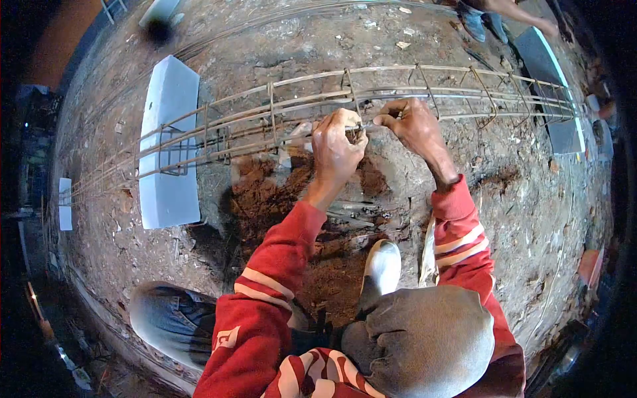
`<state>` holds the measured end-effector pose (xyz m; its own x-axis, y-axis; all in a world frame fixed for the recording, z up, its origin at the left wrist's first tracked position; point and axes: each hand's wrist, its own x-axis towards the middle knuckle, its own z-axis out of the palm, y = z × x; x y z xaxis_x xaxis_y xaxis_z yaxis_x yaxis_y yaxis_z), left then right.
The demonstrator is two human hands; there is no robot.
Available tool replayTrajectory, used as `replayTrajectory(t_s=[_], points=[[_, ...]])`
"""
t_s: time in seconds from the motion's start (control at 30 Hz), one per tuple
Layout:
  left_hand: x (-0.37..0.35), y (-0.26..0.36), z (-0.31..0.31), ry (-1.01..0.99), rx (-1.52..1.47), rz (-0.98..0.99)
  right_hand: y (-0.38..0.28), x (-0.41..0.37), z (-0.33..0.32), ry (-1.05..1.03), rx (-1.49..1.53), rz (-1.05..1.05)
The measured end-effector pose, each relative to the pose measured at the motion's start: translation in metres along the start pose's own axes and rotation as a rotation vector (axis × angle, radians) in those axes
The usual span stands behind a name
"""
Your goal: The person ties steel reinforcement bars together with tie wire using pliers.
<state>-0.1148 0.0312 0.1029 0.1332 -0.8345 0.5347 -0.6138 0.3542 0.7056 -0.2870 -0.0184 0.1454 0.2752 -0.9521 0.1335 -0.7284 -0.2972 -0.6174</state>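
A long cage of steel reinforcing bars (292,106) with wire stirrups lies across the dirt ground in front of me. My left hand (337,147) is closed around something small at a stirrup on the near bar, apparently tie wire or a small tool; I cannot tell which. My right hand (413,125) pinches the same near bar just to the right of it, fingers closed on the steel. Both sleeves are red with cream stripes.
The cage rests on a white block (169,142) at the left and a grey slab (554,79) at the right. Loose red-brown soil (279,199) lies below my hands. My knees and a white shoe (383,265) are near. Another person's legs (494,16) stand at top right.
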Motion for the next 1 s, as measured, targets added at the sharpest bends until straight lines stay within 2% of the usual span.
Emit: replayTrajectory(t_s=[0.03, 0.17, 0.23, 0.37, 0.43, 0.53, 0.57, 0.6, 0.67, 0.7, 0.73, 0.83, 0.87, 0.93, 0.97, 1.0], points=[[0.0, 0.0, 0.0, -0.001, 0.0, -0.001, -0.002, 0.0, -0.001, -0.048, -0.005, 0.107], [-0.003, -0.004, -0.001, -0.008, 0.061, 0.028, -0.008, 0.019, 0.0, -0.149, -0.062, 0.134], [-0.003, -0.007, 0.0, -0.016, 0.051, 0.011, 0.001, 0.033, 0.011, -0.148, -0.118, 0.031], [-0.004, -0.009, 0.0, 0.028, 0.029, 0.043, 0.005, 0.033, 0.009, -0.171, -0.087, -0.02], [-0.003, -0.009, -0.001, 0.022, 0.03, 0.036, 0.005, 0.018, 0.015, 0.065, -0.113, -0.166], [-0.006, -0.013, 0.0, 0.013, 0.035, 0.027, 0.015, 0.009, 0.03, 0.133, -0.155, -0.252], [-0.006, -0.014, 0.002, 0.015, 0.031, 0.034, 0.016, 0.011, 0.034, -0.005, -0.086, -0.11], [-0.007, -0.013, 0.003, 0.008, 0.028, 0.038, 0.024, 0.014, 0.037, 0.0, -0.085, -0.103], [-0.009, -0.011, 0.002, 0.002, 0.07, -0.016, 0.034, 0.028, 0.038, -0.207, 0.038, -0.204], [-0.008, -0.009, 0.002, 0.012, 0.085, -0.019, 0.037, 0.041, 0.031, -0.476, 0.169, -0.176], [-0.008, -0.008, 0.002, 0.014, 0.085, -0.013, 0.037, 0.039, 0.032, -0.471, 0.168, -0.18], [-0.007, -0.011, 0.002, 0.044, 0.046, 0.014, 0.022, 0.005, 0.035, 0.014, -0.07, -0.316], [-0.007, -0.013, 0.003, 0.04, 0.027, 0.022, -0.003, -0.009, 0.023, 0.019, 0.072, -0.162], [-0.008, -0.018, 0.002, 0.047, 0.013, 0.018, -0.005, -0.045, 0.034, 0.331, 0.067, -0.205], [-0.008, -0.019, 0.002, 0.051, 0.018, 0.049, -0.002, -0.053, 0.041, 0.325, 0.067, -0.208], [-0.009, -0.02, 0.003, 0.047, 0.019, 0.089, 0.002, -0.06, 0.049, 0.417, 0.038, -0.25]])
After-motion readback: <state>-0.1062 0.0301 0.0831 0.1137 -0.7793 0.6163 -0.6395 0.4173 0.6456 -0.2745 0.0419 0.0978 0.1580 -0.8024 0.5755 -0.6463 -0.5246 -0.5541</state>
